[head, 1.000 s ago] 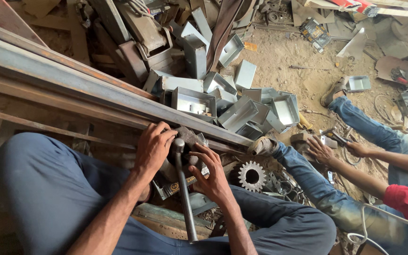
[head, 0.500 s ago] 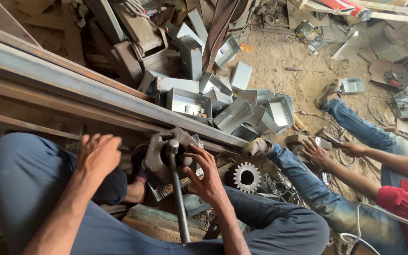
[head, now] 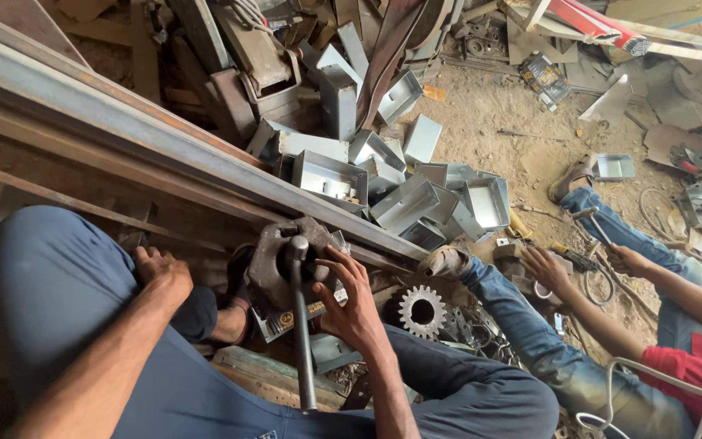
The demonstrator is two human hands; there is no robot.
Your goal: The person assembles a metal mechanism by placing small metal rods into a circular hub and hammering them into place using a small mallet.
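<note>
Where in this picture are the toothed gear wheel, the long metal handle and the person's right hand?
gear wheel (head: 422, 310), head view, on its toothed ring beside the centre hole.
metal handle (head: 303, 341), head view, midway along the dark rod.
right hand (head: 353, 302), head view, on the back of the hand.

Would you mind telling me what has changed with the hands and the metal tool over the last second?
The left hand let go of the round metal tool head and drew back to the left, onto the knee. The right hand stayed on the tool head beside its long handle. The steel beam, the gear and the co-worker's hands stayed much as they were.
</note>
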